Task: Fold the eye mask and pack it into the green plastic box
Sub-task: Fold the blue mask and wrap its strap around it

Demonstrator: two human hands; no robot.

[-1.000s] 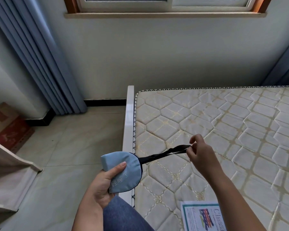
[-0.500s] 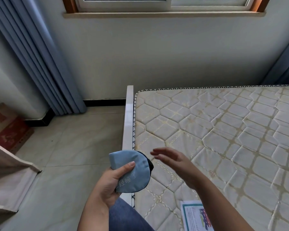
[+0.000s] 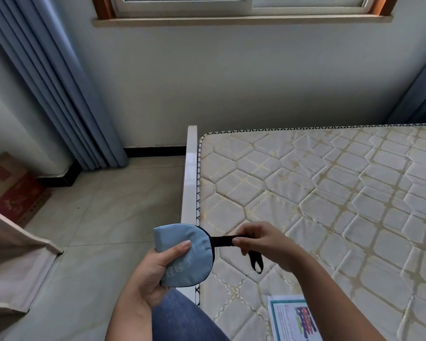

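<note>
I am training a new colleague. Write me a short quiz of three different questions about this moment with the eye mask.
1. True or false: the eye mask lies flat on the mattress.
2. Which of the hands pinches the black strap? A) left hand B) right hand C) neither
3. Fill the gap: the printed card lies on the ____.

Key
1. False: the left hand holds it folded, in the air beside the bed frame.
2. B: the right hand grips the strap, and a loop of it hangs below.
3. mattress
</note>
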